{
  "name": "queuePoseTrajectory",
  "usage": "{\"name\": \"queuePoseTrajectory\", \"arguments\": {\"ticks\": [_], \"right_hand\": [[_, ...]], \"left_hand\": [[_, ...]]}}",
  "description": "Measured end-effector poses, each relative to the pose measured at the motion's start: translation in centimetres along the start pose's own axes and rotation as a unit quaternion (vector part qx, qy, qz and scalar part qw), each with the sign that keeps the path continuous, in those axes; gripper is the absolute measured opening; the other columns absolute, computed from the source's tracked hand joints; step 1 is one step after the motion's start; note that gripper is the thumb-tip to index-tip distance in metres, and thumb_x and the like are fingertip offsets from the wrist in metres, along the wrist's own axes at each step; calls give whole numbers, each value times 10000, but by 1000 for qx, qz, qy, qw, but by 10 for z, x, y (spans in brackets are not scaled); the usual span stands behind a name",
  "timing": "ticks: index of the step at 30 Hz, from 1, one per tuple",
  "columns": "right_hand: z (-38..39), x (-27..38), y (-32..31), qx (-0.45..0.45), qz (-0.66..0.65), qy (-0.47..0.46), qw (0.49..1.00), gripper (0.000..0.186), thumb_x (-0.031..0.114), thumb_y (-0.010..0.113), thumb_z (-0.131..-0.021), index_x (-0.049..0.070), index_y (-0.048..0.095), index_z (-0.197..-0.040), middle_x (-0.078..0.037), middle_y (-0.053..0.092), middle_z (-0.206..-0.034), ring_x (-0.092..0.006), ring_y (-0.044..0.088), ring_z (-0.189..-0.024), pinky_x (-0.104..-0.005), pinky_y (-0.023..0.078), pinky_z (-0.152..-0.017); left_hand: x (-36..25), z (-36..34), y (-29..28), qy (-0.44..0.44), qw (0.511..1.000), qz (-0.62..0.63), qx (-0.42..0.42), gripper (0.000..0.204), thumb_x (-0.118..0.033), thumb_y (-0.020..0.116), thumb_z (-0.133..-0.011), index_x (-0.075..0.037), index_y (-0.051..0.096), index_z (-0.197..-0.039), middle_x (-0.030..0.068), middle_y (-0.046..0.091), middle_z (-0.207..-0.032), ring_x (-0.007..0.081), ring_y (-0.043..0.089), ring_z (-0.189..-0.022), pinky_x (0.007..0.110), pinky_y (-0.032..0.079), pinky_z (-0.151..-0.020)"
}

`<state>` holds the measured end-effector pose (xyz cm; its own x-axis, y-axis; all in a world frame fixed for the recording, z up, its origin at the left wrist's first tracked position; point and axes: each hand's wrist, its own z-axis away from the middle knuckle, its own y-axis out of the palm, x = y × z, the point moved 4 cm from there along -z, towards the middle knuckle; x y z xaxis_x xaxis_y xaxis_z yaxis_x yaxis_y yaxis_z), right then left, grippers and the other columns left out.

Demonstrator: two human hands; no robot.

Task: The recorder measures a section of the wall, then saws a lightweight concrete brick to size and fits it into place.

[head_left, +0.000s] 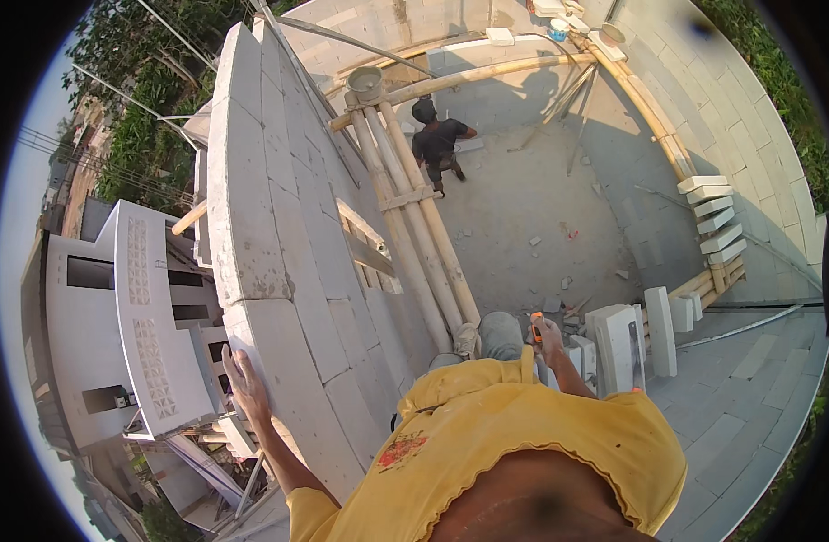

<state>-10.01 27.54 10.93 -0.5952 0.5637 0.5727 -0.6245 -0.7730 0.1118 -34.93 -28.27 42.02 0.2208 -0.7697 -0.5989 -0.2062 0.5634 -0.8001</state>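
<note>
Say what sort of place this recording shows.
Most likely a building site, seen from high on an unfinished building: a bare block wall, a walkway of thick poles running above the room's floor, and loose pale blocks near the right hand.

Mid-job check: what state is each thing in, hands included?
Left hand: open, fingers against the wall's edge
Right hand: closed around the orange tool
Orange tool: held
Left wall: standing, blocks in rows
Wooden poles: lying side by side
Bucket: upright at the poles' far end
Co-worker: upright, on the floor below
</note>
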Motion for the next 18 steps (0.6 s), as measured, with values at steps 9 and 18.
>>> {"name": "queuePoseTrajectory", "arguments": {"ticks": [9,18], "right_hand": [[-51,116,75,-79,51,-48,994,660,375,773,-810,121,491,-1351,-1,594,-952,-97,562,-666,-250,433,-534],[-175,262,209,22,328,-156,931,606,297,816,-780,34,540,-1251,-48,622,-951,-128,598,-764,-306,502,-672]], "left_hand": [[37,-20,-11,-78,987,126,-59,732,-573,402,-1012,-55,302,-1520,203,451,-1445,306,460,-1309,426,358,-1089],[-109,-142,32,-55,988,49,-137,625,-424,512,-1017,-16,367,-1468,198,460,-1445,332,509,-1257,456,420,-1035]]}}
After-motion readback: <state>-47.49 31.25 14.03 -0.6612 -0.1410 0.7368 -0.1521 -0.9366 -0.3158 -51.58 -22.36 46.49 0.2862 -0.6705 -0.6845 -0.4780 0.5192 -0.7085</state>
